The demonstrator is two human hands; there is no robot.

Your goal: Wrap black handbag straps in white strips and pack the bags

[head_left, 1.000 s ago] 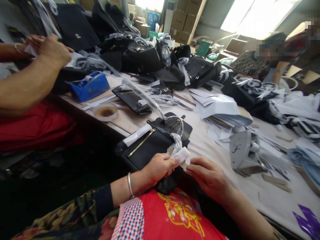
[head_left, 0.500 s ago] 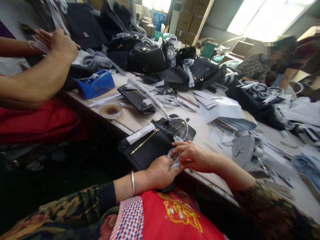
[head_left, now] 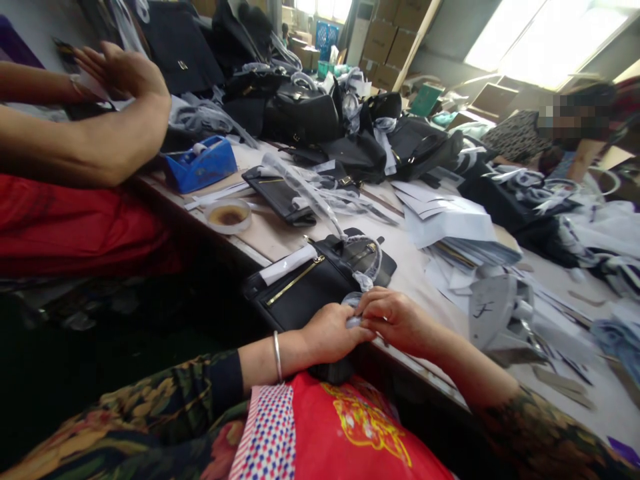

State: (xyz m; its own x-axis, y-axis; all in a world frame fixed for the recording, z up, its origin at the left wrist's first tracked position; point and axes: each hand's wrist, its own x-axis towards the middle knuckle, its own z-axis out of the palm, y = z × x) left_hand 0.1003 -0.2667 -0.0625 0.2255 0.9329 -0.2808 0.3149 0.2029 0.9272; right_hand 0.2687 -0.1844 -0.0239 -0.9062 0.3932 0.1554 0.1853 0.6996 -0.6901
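A black handbag [head_left: 305, 290] with a gold zipper lies at the table's near edge, partly on my lap. Its handle [head_left: 367, 257] is wrapped in clear-white plastic film. My left hand [head_left: 330, 333], a silver bangle on its wrist, is closed on the lower end of that wrapped handle. My right hand [head_left: 395, 320] meets it from the right, fingers pinched on the same white wrapping [head_left: 354, 312]. Both hands touch each other over the bag's near corner.
A co-worker's arm and hand [head_left: 120, 73] reach in at upper left, above a blue tape dispenser [head_left: 200, 163]. A tape roll [head_left: 229, 215], a black wallet [head_left: 277, 193], stacked white paper [head_left: 445, 220], a grey stand [head_left: 493, 313] and piled black bags [head_left: 300, 113] crowd the table. Another person sits far right.
My right hand moved left from beside the bag to join my left hand on the handle wrapping. The white strip held up earlier is now pressed down under both hands.
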